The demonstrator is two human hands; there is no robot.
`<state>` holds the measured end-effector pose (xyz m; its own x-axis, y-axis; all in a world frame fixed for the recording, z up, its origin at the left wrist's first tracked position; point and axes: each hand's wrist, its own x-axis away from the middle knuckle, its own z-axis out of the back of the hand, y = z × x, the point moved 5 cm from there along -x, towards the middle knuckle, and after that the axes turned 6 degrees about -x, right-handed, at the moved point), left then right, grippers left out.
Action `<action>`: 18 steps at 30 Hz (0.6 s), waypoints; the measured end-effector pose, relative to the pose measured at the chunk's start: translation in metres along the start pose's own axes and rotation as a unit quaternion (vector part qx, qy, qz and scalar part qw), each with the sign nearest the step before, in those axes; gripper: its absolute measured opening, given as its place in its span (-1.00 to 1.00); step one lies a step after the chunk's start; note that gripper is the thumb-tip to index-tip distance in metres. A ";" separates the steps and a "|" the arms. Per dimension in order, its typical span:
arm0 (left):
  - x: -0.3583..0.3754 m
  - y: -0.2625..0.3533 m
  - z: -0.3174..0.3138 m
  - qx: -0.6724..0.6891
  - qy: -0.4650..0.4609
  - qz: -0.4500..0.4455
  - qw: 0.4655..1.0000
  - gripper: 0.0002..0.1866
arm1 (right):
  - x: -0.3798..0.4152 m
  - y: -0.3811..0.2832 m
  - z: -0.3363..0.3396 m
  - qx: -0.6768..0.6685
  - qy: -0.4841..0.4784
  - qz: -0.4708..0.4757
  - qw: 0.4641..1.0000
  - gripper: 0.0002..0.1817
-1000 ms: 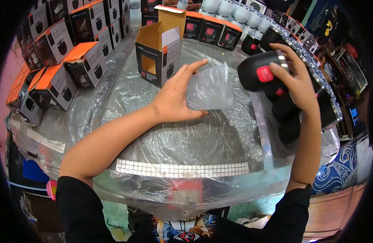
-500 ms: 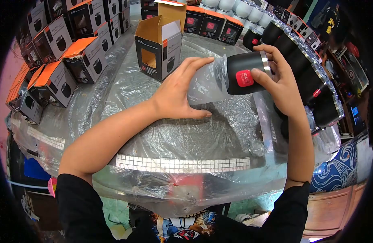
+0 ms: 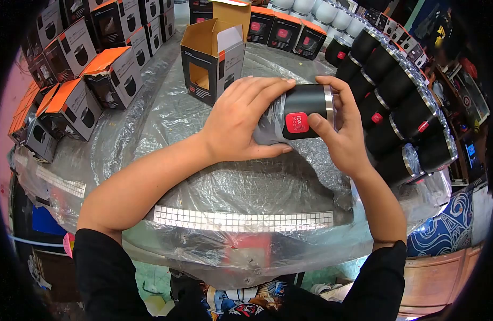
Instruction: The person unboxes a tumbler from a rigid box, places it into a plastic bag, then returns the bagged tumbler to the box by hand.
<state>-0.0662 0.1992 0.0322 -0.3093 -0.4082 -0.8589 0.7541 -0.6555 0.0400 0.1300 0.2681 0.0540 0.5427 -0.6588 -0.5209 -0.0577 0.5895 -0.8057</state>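
Between my hands lies a black tumbler [image 3: 305, 101] on its side, with a red label facing up and a silver rim at the right. My right hand [image 3: 343, 131] grips the rim end, thumb beside the label. My left hand [image 3: 244, 120] is wrapped round a clear plastic bag [image 3: 269, 128] that covers the tumbler's left end. Behind my left hand stands an open box [image 3: 212, 64] with raised flaps and a cut-out window.
Stacked tumbler boxes [image 3: 115, 77] fill the left side. Black tumblers [image 3: 407, 112] stand in rows at the right, white ones [image 3: 321, 12] at the back. A gridded white strip [image 3: 241, 220] lies along the front edge of the plastic-covered table [image 3: 225, 184].
My right hand has moved left and down with the tumbler, which is now deeper in the bag. My left hand has closed in around the bag and the tumbler's end.
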 end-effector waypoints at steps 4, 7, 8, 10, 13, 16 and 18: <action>0.001 0.000 -0.004 -0.032 -0.024 0.003 0.999 0.07 | 0.009 0.008 -0.003 -0.020 0.033 0.005 0.999 -0.33; 0.000 0.003 -0.006 -0.021 -0.026 -0.024 0.999 0.07 | 0.014 0.016 -0.003 -0.051 0.037 -0.003 0.998 -0.33; -0.001 0.005 -0.006 -0.022 -0.028 -0.031 0.999 0.08 | 0.016 0.017 -0.003 -0.054 0.044 -0.008 0.998 -0.33; -0.002 0.007 -0.006 -0.025 -0.029 -0.050 0.998 0.10 | 0.018 0.018 -0.006 -0.021 0.030 0.001 0.999 -0.33; -0.003 0.010 -0.006 -0.019 -0.020 -0.069 0.997 0.11 | 0.019 0.026 -0.011 -0.053 0.028 0.024 0.998 -0.32; -0.005 0.014 -0.009 -0.006 -0.016 -0.074 0.997 0.12 | 0.022 0.028 -0.013 -0.054 0.029 0.018 0.998 -0.29; -0.006 0.016 -0.011 0.004 -0.015 -0.072 0.997 0.12 | 0.022 0.031 -0.014 -0.043 0.028 0.027 0.998 -0.29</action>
<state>-0.0454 0.1981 0.0326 -0.4321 -0.3275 -0.8403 0.6952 -0.7144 -0.0790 0.1279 0.2655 0.0136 0.4890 -0.6544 -0.5767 -0.1574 0.5842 -0.7962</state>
